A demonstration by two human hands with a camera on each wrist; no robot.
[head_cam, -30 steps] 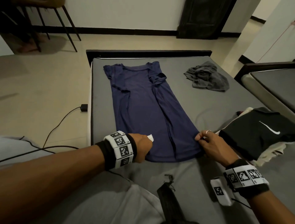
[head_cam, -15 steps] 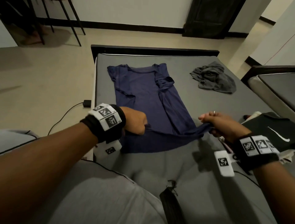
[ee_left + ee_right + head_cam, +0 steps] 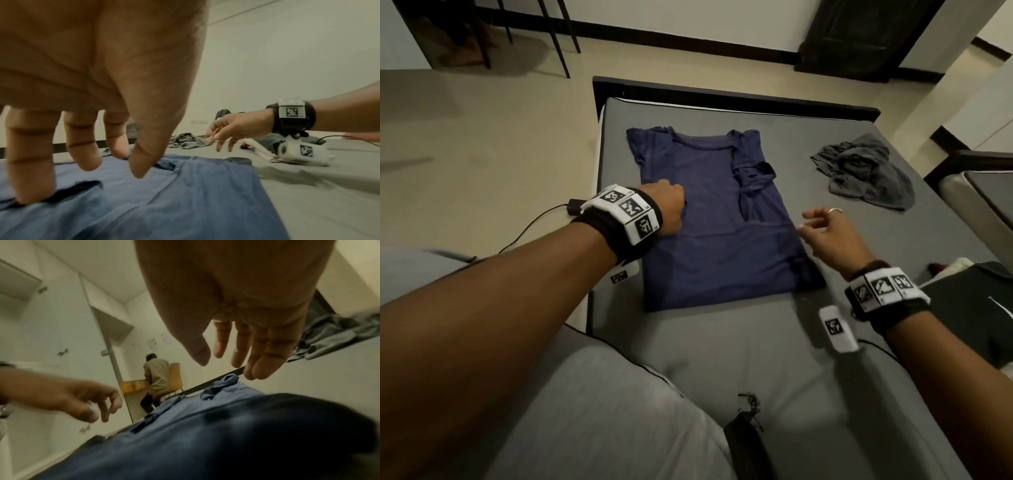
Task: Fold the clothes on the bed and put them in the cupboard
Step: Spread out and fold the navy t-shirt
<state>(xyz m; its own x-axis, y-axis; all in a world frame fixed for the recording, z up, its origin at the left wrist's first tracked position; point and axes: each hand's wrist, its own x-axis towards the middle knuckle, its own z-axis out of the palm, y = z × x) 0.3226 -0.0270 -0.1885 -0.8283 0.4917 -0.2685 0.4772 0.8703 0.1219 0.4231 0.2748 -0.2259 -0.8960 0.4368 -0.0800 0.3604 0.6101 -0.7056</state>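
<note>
A navy shirt [image 3: 715, 246] lies flat on the grey bed [image 3: 876, 236], its lower half folded up over its chest. My left hand [image 3: 674, 205] hovers over the shirt's left edge with fingers pointing down. In the left wrist view my left hand [image 3: 115, 162] holds nothing and one fingertip [image 3: 35, 196] touches the shirt [image 3: 185, 203]. My right hand [image 3: 811, 222] hangs just above the shirt's right edge, fingers spread and empty; the right wrist view shows my right hand [image 3: 226, 356] open over the shirt [image 3: 205, 443].
A crumpled grey garment [image 3: 866, 171] lies at the bed's far right. A black garment with a white logo [image 3: 969, 308] tops a pile at the right edge. A second bed [image 3: 983, 185] stands to the right. A cable [image 3: 534, 222] runs across the floor on the left.
Both hands carried the shirt's bottom hem away from me and laid it over the upper part. Both then let go; the right hand now hangs open above the fabric.
</note>
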